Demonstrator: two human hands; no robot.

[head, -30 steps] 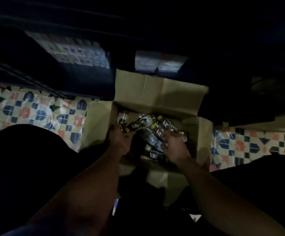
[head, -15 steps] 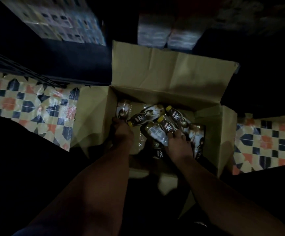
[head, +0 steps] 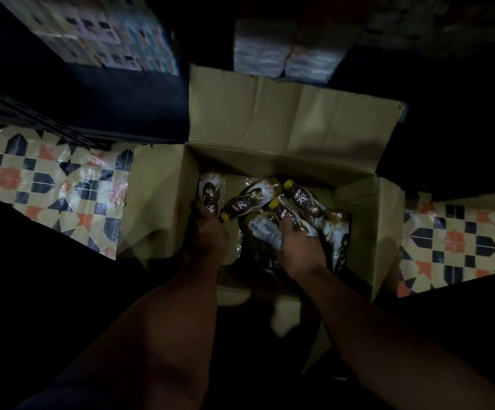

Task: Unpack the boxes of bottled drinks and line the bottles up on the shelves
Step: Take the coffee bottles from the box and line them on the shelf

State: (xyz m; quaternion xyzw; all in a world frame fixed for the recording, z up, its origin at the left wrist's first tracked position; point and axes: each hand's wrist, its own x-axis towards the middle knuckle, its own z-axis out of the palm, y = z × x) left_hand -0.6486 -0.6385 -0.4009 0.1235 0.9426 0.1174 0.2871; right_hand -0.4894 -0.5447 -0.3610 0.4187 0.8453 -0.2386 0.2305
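Bottle labels (head: pixel 244 202) in the cardboard box (head: pixel 284 125) carry a large white logo, not clearly legible. Printing on the packs at 11 o'clock (head: pixel 92 31) is blurred.

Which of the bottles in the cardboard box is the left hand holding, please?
The bottle alone against the box's left wall; the left hand grips its lower end, apart from the cluster.

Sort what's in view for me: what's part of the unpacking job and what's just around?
Job: cardboard box, bottles inside it, left hand and right hand gripping bottles.
Around: patterned floor, wrapped packs behind the box, stacked cartons.
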